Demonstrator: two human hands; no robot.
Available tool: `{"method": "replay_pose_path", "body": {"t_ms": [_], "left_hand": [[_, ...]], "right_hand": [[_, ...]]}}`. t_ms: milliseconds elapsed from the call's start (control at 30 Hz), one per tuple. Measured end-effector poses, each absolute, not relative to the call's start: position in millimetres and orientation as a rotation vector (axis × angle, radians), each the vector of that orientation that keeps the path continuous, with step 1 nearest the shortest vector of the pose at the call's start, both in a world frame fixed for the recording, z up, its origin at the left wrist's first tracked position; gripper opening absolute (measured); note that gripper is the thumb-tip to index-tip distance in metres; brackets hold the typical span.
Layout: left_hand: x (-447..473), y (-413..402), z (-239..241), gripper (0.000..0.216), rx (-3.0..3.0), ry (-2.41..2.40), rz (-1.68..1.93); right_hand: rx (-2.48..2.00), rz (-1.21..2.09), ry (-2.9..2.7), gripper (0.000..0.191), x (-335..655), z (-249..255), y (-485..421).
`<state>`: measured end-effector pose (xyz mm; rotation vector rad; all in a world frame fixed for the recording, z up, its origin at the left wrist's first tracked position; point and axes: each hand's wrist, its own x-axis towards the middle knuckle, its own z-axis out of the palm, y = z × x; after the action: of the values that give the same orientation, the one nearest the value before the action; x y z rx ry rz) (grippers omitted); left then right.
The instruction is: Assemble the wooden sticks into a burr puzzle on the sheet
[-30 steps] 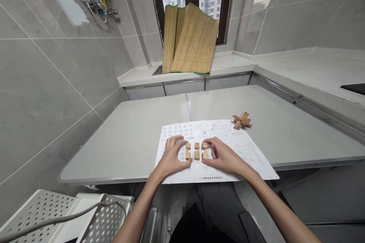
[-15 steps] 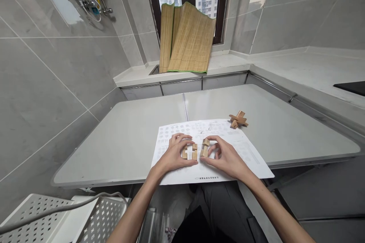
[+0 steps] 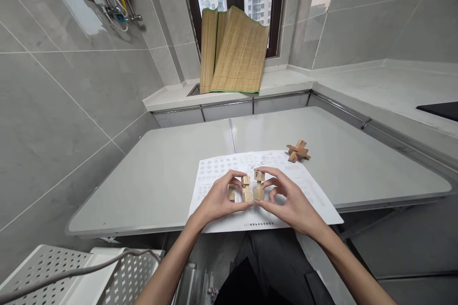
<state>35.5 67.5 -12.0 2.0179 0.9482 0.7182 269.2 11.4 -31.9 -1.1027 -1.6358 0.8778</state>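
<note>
The grey table carries a printed sheet lying at its near edge, and both hands work over the middle of that sheet. Compared with a second ago, when three notched wooden blocks lay flat on the paper between the hands, two of them are now raised on end and brought close together: the left hand pinches the middle block between thumb and fingertips, and the right hand pinches the right block the same way, thumb below and forefinger curled over its top. The two upright blocks stand just beside each other; whether their notches are touching cannot be told. The left block lies on the sheet under the left hand's curled fingers, apparently not gripped. The change suggests the work has passed from laying pieces out to fitting them together. An assembled wooden cross piece rests at the far right corner of the sheet, well apart from the hands. A bamboo mat leans against the window on the ledge beyond the table's far edge. A perforated white rack with a cable sits below the table's near left corner. Nothing lies between the hands and the blocks.
</note>
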Motion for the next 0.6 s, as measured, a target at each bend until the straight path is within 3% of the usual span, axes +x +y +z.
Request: {"method": "replay_pose_path", "body": {"t_ms": [400,600], "left_hand": [[30.4,71.6,-7.6,0.055,1.646,0.539,0.492],[34.1,68.8,-2.4,0.054,1.734,0.586,0.411]], "right_hand": [[-0.921,0.54,-2.232,0.072,276.7,17.7,-8.7],[-0.932,0.382,-2.403,0.057,273.6,33.6,-21.7]]}}
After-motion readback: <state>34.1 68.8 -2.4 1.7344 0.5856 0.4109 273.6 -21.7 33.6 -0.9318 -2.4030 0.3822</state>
